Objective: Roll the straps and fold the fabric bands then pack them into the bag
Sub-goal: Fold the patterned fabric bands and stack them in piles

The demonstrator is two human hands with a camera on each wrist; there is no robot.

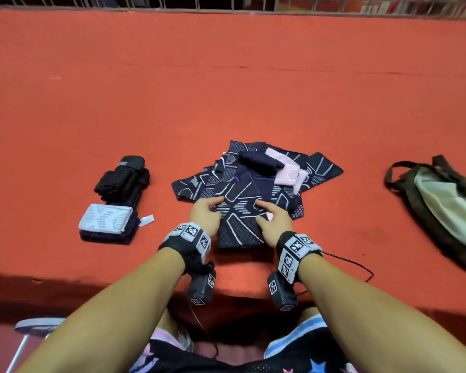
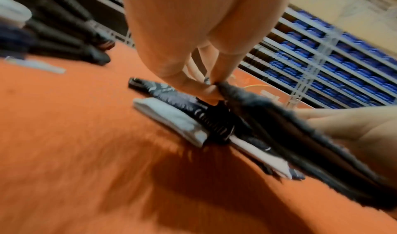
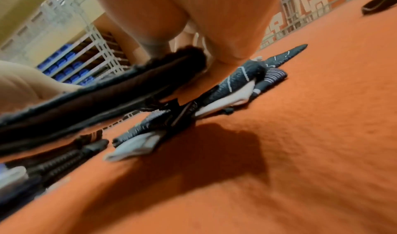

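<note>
- A dark navy fabric band (image 1: 240, 219) with pale line patterns is held up at the near edge of the pile, lifted off the orange counter (image 1: 226, 90) close to the person's body.
- The left hand (image 1: 203, 215) pinches the band's left edge between thumb and fingers; the left wrist view shows the fingertips (image 2: 211, 89) clamped on a fuzzy dark corner of it.
- The right hand (image 1: 275, 223) grips the band's right edge the same way, its fingers curled over the cloth; in the right wrist view the band (image 3: 107, 91) hangs as a folded dark edge between the two hands.
- Just behind the held band lies a loose pile of bands (image 1: 267, 173), navy ones with white lines overlapping at angles, with a pale pink band (image 1: 285, 170) and a dark rolled piece (image 1: 261, 161) on top.
- Well to the left, apart from the pile, black rolled straps (image 1: 124, 181) lie side by side on the counter.
- Touching their near end is a small stack of folded bands (image 1: 106, 224), a light grey one on top of navy ones, with a small white tag (image 1: 146, 219) sticking out on its right.
- Far to the right, a dark olive bag (image 1: 441, 205) lies on its side, its pale lining showing and its handles spread out toward the pile.
- A wire rack (image 1: 253, 4) runs along the far edge of the counter.
</note>
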